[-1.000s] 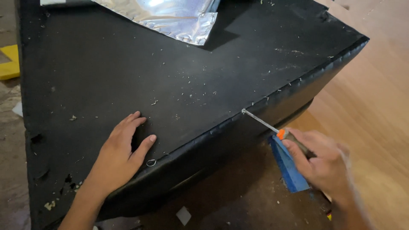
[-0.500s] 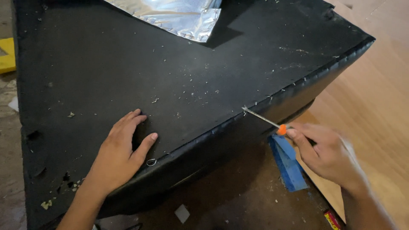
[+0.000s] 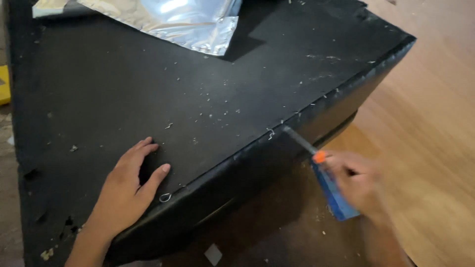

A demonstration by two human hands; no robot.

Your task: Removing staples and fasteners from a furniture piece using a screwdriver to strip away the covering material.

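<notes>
Head view: a black fabric-covered panel (image 3: 198,99) flecked with debris lies on a wooden floor (image 3: 435,123). Left hand (image 3: 126,190) rests flat on it, fingers spread. Right hand (image 3: 358,183), blurred, fingers clamped on an orange-handled screwdriver (image 3: 303,143) at the panel's edge. Silver foil (image 3: 173,20) lies at the far side.

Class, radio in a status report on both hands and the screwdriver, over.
Left hand flat on the black fabric panel, empty. Right hand gripping the screwdriver, tip at the panel's edge by a staple. Loose staple near left thumb.

Two hands (image 3: 123,190), one screwdriver (image 3: 303,144), one black fabric-covered panel (image 3: 148,99), one silver foil sheet (image 3: 173,20), one blue block (image 3: 336,198)
</notes>
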